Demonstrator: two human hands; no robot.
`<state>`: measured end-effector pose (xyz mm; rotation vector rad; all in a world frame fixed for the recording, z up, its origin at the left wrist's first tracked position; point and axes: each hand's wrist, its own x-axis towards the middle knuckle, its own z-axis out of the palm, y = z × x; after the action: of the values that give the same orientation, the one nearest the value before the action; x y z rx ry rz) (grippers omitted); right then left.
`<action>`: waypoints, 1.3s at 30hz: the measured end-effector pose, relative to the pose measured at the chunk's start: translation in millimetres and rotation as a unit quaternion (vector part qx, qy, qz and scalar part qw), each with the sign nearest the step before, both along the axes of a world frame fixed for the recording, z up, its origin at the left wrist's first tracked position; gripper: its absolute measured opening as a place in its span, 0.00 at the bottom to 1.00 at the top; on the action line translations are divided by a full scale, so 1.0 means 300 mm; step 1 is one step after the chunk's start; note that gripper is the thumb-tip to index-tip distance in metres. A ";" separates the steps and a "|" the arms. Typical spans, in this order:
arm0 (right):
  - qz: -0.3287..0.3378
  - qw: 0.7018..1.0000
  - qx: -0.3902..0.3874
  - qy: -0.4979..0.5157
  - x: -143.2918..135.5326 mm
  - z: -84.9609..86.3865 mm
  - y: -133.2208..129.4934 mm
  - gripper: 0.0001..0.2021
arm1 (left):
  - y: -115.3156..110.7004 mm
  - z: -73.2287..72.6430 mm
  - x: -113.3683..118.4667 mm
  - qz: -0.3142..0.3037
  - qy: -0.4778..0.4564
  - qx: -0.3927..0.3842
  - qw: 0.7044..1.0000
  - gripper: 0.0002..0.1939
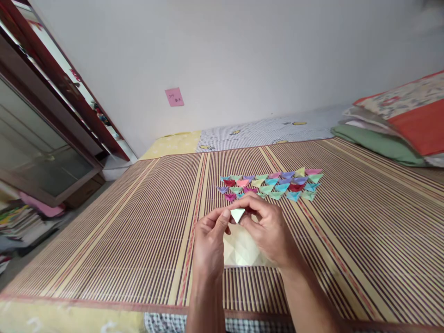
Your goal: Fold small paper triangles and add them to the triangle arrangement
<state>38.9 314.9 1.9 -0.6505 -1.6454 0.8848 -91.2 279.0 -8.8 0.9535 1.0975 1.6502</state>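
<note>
Between the fingertips of both hands is a small, pale, folded paper triangle (237, 215), its point facing down toward me. My left hand (213, 229) pinches its left side with thumb and fingers. On the other side, my right hand (265, 224) grips it, thumb low and index finger arched over the top. Under the hands lies a pale yellow sheet of paper (243, 252) with crease marks, partly hidden by my right hand. Just beyond are rows of small folded paper pieces (266, 188) in many colours; my fingers cover some of the nearest row.
A striped bamboo mat (138, 240) spreads over the bed. Folded bedding (409, 120) in red, green and floral cloth is piled at the right. A pink note (174, 97) is stuck on the white wall. To the left stand a glass-fronted cabinet (38, 134) and stacked books (24, 219).
</note>
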 end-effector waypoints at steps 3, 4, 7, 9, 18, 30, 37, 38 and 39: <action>-0.046 0.998 0.041 -0.005 -0.015 -0.008 0.002 0.16 | -0.004 -0.007 0.014 -0.007 0.024 -0.016 1.000 0.19; -0.055 0.997 0.050 -0.003 -0.020 -0.012 0.002 0.16 | -0.007 -0.006 0.018 -0.017 0.019 -0.018 1.000 0.20; -0.067 0.996 0.063 -0.010 -0.026 -0.024 0.004 0.18 | -0.016 0.007 0.027 -0.048 -0.026 -0.013 0.998 0.18; -0.067 0.995 0.068 -0.024 -0.024 -0.027 0.006 0.20 | -0.019 0.018 0.028 -0.061 -0.059 -0.010 0.996 0.16; 0.022 0.999 0.024 -0.030 0.009 0.002 0.006 0.18 | -0.001 0.009 0.003 -0.019 -0.080 -0.012 0.997 0.13; -0.029 0.999 -0.007 -0.018 -0.002 -0.005 0.010 0.06 | 0.005 -0.022 0.008 0.049 0.049 0.020 0.997 0.09; -0.034 0.998 0.009 -0.047 0.001 -0.004 0.008 0.07 | -0.011 -0.016 0.036 0.055 0.107 0.037 0.992 0.25; -0.036 0.998 0.014 -0.054 0.002 -0.003 0.007 0.07 | -0.013 -0.014 0.040 0.055 0.120 0.036 0.991 0.25; -0.037 0.997 0.017 -0.060 0.004 -0.002 0.007 0.07 | -0.014 -0.014 0.043 0.053 0.132 0.035 0.989 0.25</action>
<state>40.1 317.1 1.2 -0.7469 -1.7284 0.7754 -78.4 274.7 -12.8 1.2028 1.2915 1.6907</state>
